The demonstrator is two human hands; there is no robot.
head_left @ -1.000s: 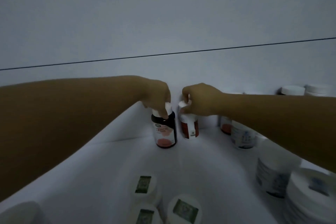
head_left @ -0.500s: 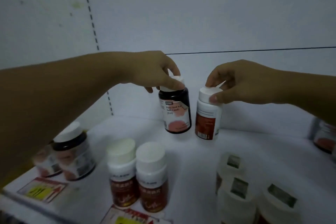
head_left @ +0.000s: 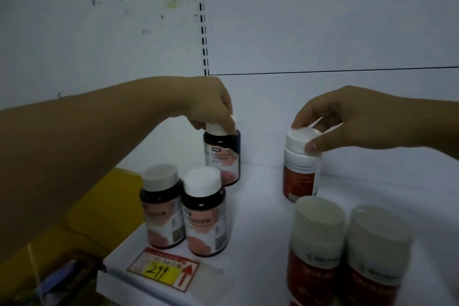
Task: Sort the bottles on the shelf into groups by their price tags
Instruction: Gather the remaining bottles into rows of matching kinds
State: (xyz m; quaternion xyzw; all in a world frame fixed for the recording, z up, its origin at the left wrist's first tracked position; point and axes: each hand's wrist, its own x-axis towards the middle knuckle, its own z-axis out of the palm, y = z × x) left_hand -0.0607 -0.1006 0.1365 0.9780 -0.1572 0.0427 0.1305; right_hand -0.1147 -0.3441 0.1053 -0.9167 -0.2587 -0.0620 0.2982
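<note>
My left hand (head_left: 211, 107) grips the white cap of a dark bottle (head_left: 223, 156) with a pink label, which stands behind two matching dark bottles (head_left: 164, 208) (head_left: 205, 211) near the shelf's left front. My right hand (head_left: 347, 122) holds the cap of a white bottle (head_left: 301, 166) with a red label, set at the back of the white shelf (head_left: 260, 218). Two more white red-labelled bottles (head_left: 316, 251) (head_left: 377, 258) stand in front of it. A price tag (head_left: 162, 272) reading 299 lies at the shelf's front edge below the dark bottles.
The shelf's white back wall (head_left: 298, 32) with a slotted upright rises behind the bottles. To the left, beyond the shelf's end, are yellow cartons (head_left: 104, 211) and a dim box with bluish contents at the lower left.
Both hands carried their bottles leftward along the shelf and now hold them lower, near their matching groups. The view swung left, bringing in the 299 tag and the shelf's left end.
</note>
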